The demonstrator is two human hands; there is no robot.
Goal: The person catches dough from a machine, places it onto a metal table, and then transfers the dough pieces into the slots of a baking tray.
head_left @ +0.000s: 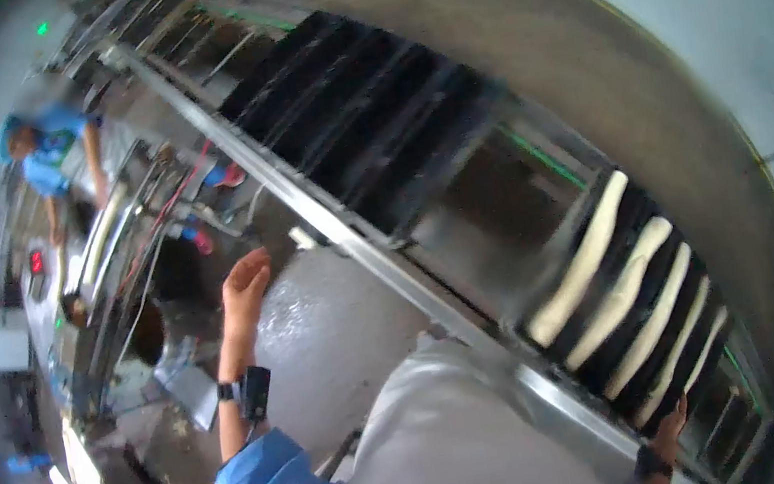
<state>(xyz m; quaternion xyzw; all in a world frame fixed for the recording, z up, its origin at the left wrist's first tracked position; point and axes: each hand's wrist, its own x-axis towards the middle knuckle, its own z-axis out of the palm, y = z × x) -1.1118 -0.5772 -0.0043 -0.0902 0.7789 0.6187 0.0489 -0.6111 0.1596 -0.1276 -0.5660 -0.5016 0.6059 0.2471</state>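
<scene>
My left hand point(246, 287) is raised over the wet floor, left of the metal rail point(299, 200). Its fingers look curled together, but what they may hold cannot be made out. At the lower right, my right hand point(672, 428) is at the near corner of a black tray point(568, 266), its fingers at the tray's edge. Several long pale dough strips point(623, 291) lie side by side in the grooves of this tray. Farther up the conveyor is a black grooved tray point(366, 108) with no dough visible in it.
A co-worker point(55, 158) in blue leans over a machine point(97, 263) with long pale strips at the left. A white apron point(458, 433) covers my front. The conveyor frame runs diagonally beside me, with a wall point(675, 14) beyond.
</scene>
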